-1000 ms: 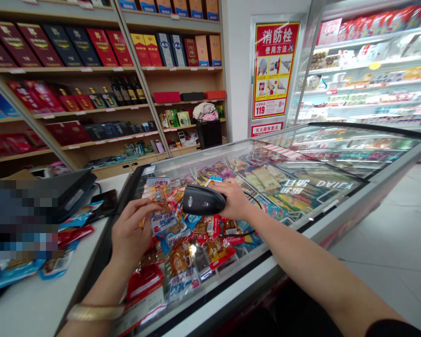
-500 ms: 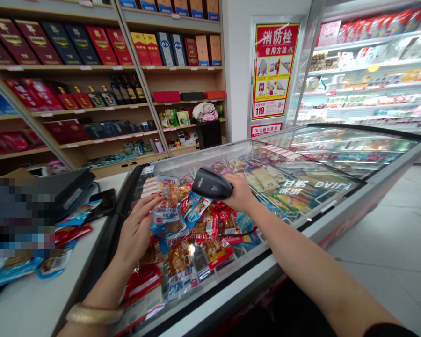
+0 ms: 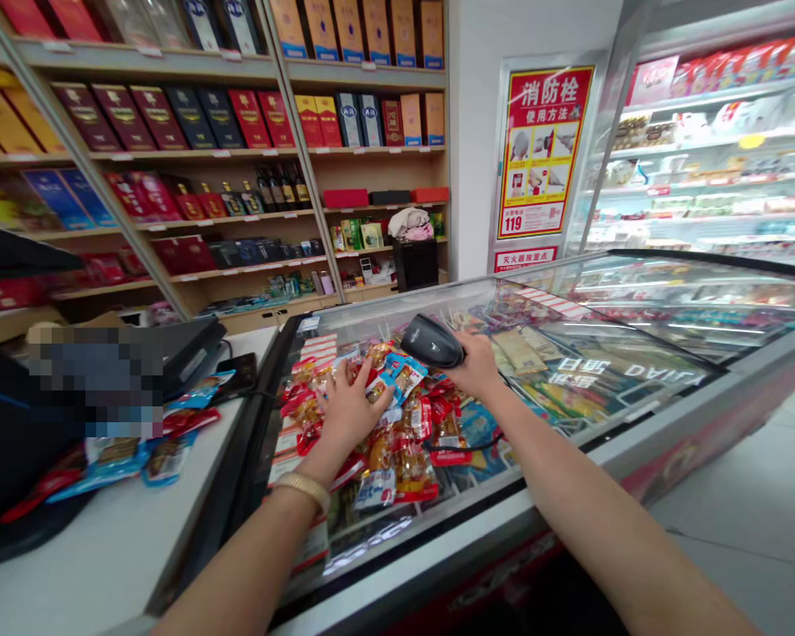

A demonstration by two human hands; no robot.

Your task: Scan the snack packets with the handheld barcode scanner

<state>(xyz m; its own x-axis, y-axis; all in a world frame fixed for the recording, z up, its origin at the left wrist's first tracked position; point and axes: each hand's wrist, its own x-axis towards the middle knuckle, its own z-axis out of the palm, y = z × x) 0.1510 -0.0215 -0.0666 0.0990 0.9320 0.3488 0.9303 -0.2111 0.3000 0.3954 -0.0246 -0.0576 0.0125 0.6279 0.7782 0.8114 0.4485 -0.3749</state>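
Note:
My right hand [image 3: 475,367] grips a black barcode scanner [image 3: 432,342], its head pointing left above a heap of snack packets [image 3: 407,464]. These packets are small, shiny and see-through with red, blue and white print, and they lie on the glass top of a chest freezer [image 3: 397,539]. Over the left part of the heap, my left hand [image 3: 352,405] rests with fingers spread, touching packets. Near its thumb lies a blue and white packet [image 3: 401,378]. A black cable [image 3: 467,444] runs across the heap's right side.
To the left is a white counter [image 3: 192,477] bearing more snack packets [image 3: 165,450], a phone [image 3: 242,373] and a dark device [image 3: 192,353]. Shelves of boxes and bottles [image 3: 282,190] stand behind. A lit refrigerated display [image 3: 722,159] is at the right.
My left hand has moved right and opened out over the heap. A clear packet with white print near its fingers has shifted away. The scanner stays in my right hand. The view has turned left.

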